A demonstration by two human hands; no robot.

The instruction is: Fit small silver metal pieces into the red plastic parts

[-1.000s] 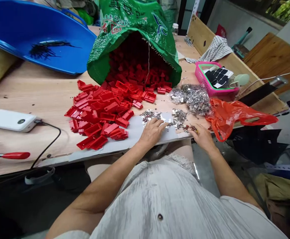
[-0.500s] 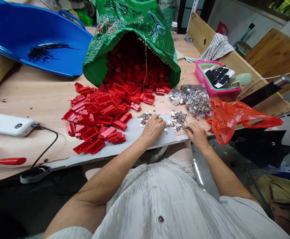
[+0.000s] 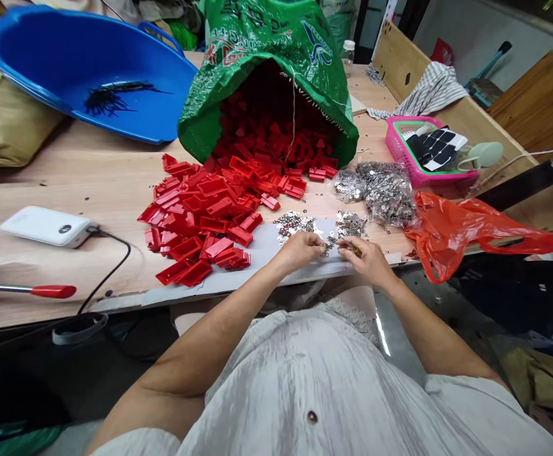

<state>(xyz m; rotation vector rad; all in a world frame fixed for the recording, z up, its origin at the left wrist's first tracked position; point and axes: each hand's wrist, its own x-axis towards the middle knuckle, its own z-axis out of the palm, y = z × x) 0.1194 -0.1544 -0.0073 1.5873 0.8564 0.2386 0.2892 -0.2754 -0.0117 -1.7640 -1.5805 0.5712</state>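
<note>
My left hand (image 3: 301,250) is closed in a pinch over the grey sheet (image 3: 261,253), its fingertips at a few small metal pieces (image 3: 330,242). What it pinches is too small to make out. Facing it from the right, my right hand (image 3: 366,258) is closed round a small tool with a yellowish handle (image 3: 356,251); the tool's kind does not show. Just beyond the hands lie two loose heaps of small silvery metal parts, a left heap (image 3: 292,225) and a right heap (image 3: 351,223). Left of my hands is a pile of red plastic housings (image 3: 209,202).
A green woven sack (image 3: 261,38) spills more red housings. Bagged metal parts (image 3: 390,193), a pink basket (image 3: 412,161) and an orange plastic bag (image 3: 461,231) lie on the right. Leftward are a blue basin (image 3: 133,126), a white power bank (image 3: 45,226) and a red-handled tool (image 3: 52,291).
My left hand has moved right, off the left heap, and my right hand has come away from the right heap's edge. The hands are now closer together. The view has shifted left.
</note>
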